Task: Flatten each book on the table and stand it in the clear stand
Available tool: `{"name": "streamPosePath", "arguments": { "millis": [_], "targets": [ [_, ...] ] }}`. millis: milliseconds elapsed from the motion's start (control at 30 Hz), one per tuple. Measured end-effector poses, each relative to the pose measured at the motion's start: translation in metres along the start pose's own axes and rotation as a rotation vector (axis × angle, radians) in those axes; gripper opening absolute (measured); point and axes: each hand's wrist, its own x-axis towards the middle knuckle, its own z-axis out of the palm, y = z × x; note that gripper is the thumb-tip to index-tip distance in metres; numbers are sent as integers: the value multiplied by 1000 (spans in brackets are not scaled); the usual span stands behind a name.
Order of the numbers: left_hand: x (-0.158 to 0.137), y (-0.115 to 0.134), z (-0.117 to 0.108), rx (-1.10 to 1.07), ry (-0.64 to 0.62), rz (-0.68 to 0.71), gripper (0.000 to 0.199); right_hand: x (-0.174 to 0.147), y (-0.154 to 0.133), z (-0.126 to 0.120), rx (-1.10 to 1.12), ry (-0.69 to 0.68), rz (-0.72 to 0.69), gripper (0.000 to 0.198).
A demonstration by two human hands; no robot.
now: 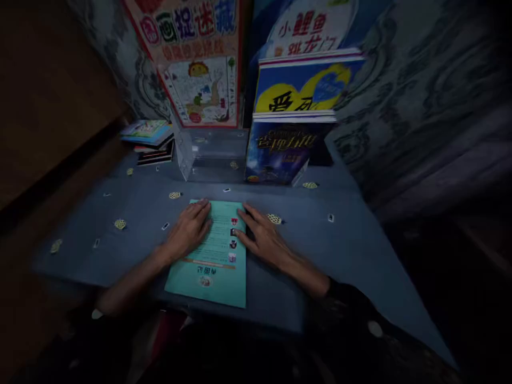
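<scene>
A thin turquoise book [216, 290] lies flat on the table, its printed title and small pictures upside down from where I look. Along its left edge rests my left hand [189, 229], palm down with the fingers stretched over the cover. My right hand [264, 237] lies at the opposite edge, fingers spread, with the tips touching the cover near the small pictures. Neither hand grips the book.
Behind the book stands a clear acrylic rack [216, 165]. It holds a red-bordered picture book [204, 90], a blue and yellow book [276, 80] and a dark blue book [276, 152]. Several books are stacked [154, 140] at the back left. A blue patterned cloth [320, 229] covers the table.
</scene>
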Motion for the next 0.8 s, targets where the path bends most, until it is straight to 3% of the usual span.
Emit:
{"name": "streamPosePath", "arguments": {
  "millis": [333,500,800],
  "targets": [
    [38,33,3,-76,-119,183,47,0,10,-1,163,115,-70,59],
    [56,41,6,-92,-189,260,47,4,15,-8,324,165,7,63],
    [57,41,11,-95,-134,299,45,5,25,-4,343,183,-15,58]
  ]
}}
